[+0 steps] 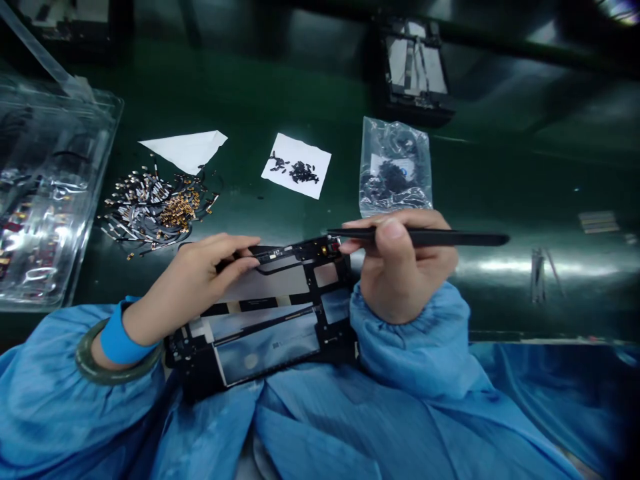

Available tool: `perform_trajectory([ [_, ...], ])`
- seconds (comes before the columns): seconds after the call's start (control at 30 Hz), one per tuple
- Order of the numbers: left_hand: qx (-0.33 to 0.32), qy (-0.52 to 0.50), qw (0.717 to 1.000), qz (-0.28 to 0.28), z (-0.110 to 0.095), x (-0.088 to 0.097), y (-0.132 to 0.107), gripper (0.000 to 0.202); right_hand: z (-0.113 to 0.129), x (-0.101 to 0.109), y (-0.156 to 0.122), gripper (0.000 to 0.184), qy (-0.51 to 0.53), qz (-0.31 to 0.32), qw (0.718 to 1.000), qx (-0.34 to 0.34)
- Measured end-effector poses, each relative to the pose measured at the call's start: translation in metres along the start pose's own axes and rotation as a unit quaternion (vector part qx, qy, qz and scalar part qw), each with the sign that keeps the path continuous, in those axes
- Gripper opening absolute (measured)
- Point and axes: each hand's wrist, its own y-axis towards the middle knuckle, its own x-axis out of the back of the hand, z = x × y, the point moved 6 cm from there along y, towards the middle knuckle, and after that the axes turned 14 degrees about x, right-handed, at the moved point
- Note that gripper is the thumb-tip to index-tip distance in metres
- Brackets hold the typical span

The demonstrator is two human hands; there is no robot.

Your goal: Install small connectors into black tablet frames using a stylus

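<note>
A flat black device frame (273, 323), perhaps an opened tablet, lies tilted at the bench's near edge against the blue gown. On its upper left edge, my left hand (210, 267) pinches a thin dark strip or cable (280, 267). My right hand (405, 260) grips black tweezers (450, 238) between thumb and fingers. Their tips reach the frame's upper right corner, beside a small gold and red part (333, 247). Whether the tips hold anything is too small to tell.
Left stands a clear plastic tray (107, 133) beside a pile of small cables (160, 207) and a folded white paper (187, 148). Small black pieces lie on a white sheet (315, 187). Behind my right hand are a clear bag (395, 160) and another device stack (415, 67). Metal strips (537, 273) lie right.
</note>
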Motion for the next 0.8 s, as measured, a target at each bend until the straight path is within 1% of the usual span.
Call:
perform_trajectory([
  [0.07, 0.064, -0.013, 0.998, 0.013, 0.005, -0.001, 0.005, 0.032, -0.004, 0.009, 0.000, 0.017, -0.021, -0.025, 0.999, -0.010],
  [0.13, 0.102, -0.025, 0.994, 0.029, 0.007, -0.002, 0.009, 0.031, -0.009, 0.016, 0.000, 0.014, -0.036, -0.038, 0.998, -0.035],
  [0.2, 0.119, -0.029, 0.991, 0.049, 0.006, -0.004, 0.013, 0.030, -0.014, 0.023, 0.000, 0.011, -0.036, -0.052, 0.996, -0.064],
  [0.27, 0.131, -0.030, 0.989, 0.069, 0.006, -0.006, 0.016, 0.030, -0.019, 0.032, 0.000, 0.012, 0.004, -0.066, 0.993, -0.102],
  [0.37, 0.144, -0.032, 0.985, 0.090, 0.006, -0.007, 0.018, 0.034, -0.027, 0.044, -0.001, 0.016, 0.069, -0.068, 0.980, -0.172],
  [0.43, 0.154, -0.035, 0.982, 0.099, 0.007, -0.007, 0.018, 0.036, -0.028, 0.055, -0.003, 0.015, 0.053, -0.062, 0.978, -0.194],
  [0.5, 0.164, -0.041, 0.980, 0.106, 0.008, -0.007, 0.018, 0.038, -0.026, 0.067, -0.006, 0.013, 0.000, -0.052, 0.978, -0.202],
  [0.57, 0.178, -0.046, 0.977, 0.112, 0.008, -0.007, 0.019, 0.040, -0.025, 0.075, -0.012, 0.016, -0.074, -0.005, 0.970, -0.231],
  [0.6, 0.186, -0.045, 0.975, 0.114, 0.008, -0.008, 0.020, 0.041, -0.026, 0.078, -0.016, 0.018, -0.121, 0.039, 0.959, -0.253],
  [0.63, 0.194, -0.043, 0.973, 0.116, 0.009, -0.008, 0.021, 0.042, -0.026, 0.080, -0.020, 0.022, -0.171, 0.094, 0.941, -0.276],
  [0.7, 0.206, -0.035, 0.970, 0.120, 0.009, -0.009, 0.023, 0.044, -0.026, 0.083, -0.030, 0.028, -0.257, 0.210, 0.893, -0.305],
  [0.73, 0.209, -0.033, 0.970, 0.121, 0.010, -0.009, 0.023, 0.045, -0.026, 0.084, -0.035, 0.031, -0.282, 0.259, 0.869, -0.314],
  [0.77, 0.211, -0.036, 0.970, 0.120, 0.010, -0.008, 0.024, 0.046, -0.025, 0.084, -0.041, 0.034, -0.292, 0.295, 0.851, -0.322],
  [0.8, 0.214, -0.045, 0.969, 0.117, 0.011, -0.007, 0.024, 0.047, -0.024, 0.083, -0.046, 0.037, -0.289, 0.316, 0.839, -0.336],
])
